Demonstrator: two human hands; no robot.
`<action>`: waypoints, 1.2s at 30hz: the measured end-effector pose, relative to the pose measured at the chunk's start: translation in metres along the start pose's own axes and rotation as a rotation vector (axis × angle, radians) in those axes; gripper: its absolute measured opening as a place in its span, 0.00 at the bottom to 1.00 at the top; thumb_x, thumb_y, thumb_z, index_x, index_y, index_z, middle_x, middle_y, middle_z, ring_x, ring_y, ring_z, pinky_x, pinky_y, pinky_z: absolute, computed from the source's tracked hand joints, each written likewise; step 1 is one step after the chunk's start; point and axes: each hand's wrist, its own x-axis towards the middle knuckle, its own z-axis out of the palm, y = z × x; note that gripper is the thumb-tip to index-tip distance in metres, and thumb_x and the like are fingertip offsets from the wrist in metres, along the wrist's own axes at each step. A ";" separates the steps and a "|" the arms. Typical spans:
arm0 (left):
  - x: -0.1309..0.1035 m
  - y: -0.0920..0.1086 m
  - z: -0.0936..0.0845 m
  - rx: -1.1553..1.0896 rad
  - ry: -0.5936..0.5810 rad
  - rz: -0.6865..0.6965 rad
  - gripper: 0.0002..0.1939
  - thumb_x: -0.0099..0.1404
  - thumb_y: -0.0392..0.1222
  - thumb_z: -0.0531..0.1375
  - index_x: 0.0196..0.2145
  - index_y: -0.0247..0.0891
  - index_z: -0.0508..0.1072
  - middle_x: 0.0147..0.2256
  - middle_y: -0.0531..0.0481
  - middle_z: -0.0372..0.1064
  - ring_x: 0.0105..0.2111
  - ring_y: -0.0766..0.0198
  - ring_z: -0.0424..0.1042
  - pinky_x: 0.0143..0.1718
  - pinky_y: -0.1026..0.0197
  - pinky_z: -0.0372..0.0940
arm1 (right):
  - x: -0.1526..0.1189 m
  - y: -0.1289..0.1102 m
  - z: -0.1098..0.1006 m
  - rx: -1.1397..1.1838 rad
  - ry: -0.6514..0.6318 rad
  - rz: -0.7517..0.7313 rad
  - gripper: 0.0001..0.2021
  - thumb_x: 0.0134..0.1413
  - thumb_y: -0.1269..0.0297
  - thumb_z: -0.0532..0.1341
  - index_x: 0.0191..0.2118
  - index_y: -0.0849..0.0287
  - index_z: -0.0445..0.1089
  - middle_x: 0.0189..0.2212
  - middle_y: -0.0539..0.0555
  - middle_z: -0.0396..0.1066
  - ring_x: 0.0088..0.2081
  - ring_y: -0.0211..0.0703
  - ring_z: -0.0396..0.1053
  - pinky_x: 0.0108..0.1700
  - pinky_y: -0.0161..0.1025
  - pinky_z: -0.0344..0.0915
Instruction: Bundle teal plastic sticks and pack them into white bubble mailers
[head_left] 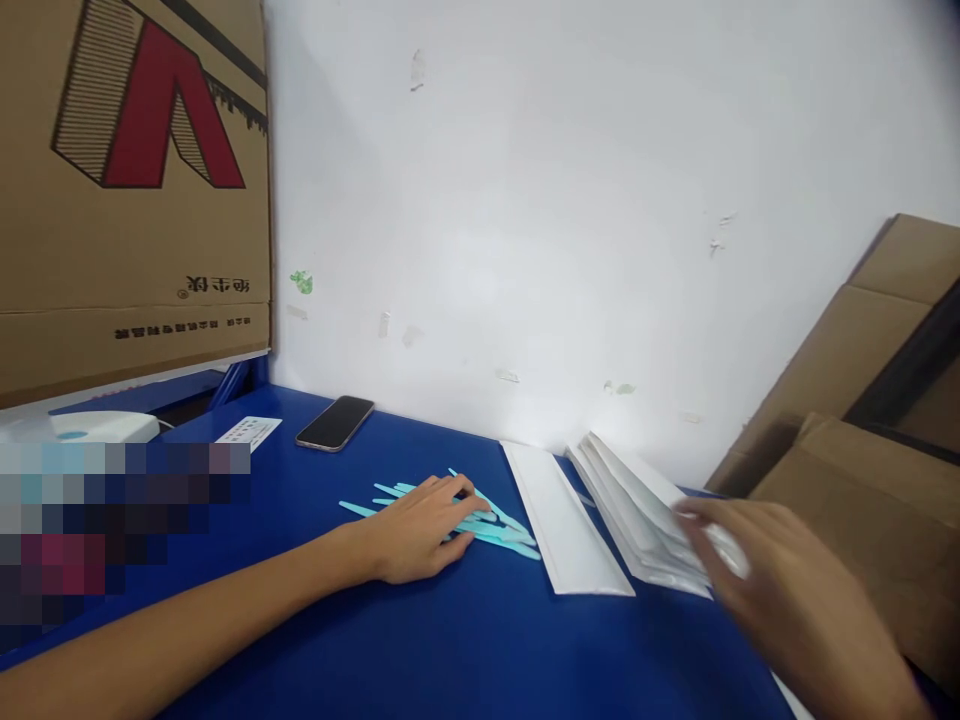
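Note:
Several thin turquoise plastic sticks with tapered ends (504,533) lie in a loose pile on the blue table. My left hand (424,527) rests over the pile, its fingers bent down onto the sticks and covering their middles. To the right lies a flat white paper sleeve (566,520). Beside it is a fanned stack of similar white sleeves (637,515). My right hand (795,590) is at the right edge of this stack, smeared by motion. Something white shows between its thumb and fingers; whether it is held cannot be made out.
A dark phone (335,423) and a printed white card (251,433) lie at the back left of the blue table (480,650). A large printed carton (135,240) stands at the left. Brown cardboard (862,510) leans at the right, and a white wall (540,200) closes off the back.

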 end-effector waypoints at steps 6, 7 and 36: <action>0.000 0.002 -0.002 0.023 0.030 0.024 0.18 0.72 0.43 0.50 0.58 0.46 0.63 0.51 0.44 0.63 0.43 0.56 0.69 0.50 0.50 0.61 | 0.060 -0.091 0.034 -0.054 -0.473 0.041 0.22 0.68 0.51 0.48 0.46 0.59 0.74 0.36 0.63 0.77 0.38 0.57 0.76 0.36 0.46 0.68; 0.000 0.003 -0.002 0.032 0.028 0.022 0.18 0.72 0.42 0.50 0.58 0.46 0.63 0.52 0.43 0.63 0.43 0.55 0.69 0.50 0.50 0.62 | 0.062 -0.099 0.041 -0.078 -0.509 0.045 0.25 0.67 0.48 0.48 0.47 0.61 0.73 0.35 0.64 0.77 0.38 0.59 0.76 0.35 0.46 0.67; 0.002 0.002 -0.004 -0.099 0.169 -0.175 0.26 0.74 0.53 0.46 0.64 0.39 0.60 0.59 0.38 0.61 0.60 0.46 0.57 0.61 0.39 0.50 | 0.042 -0.098 0.019 0.023 -0.371 0.080 0.25 0.58 0.66 0.52 0.61 0.48 0.62 0.28 0.53 0.76 0.28 0.52 0.74 0.26 0.38 0.51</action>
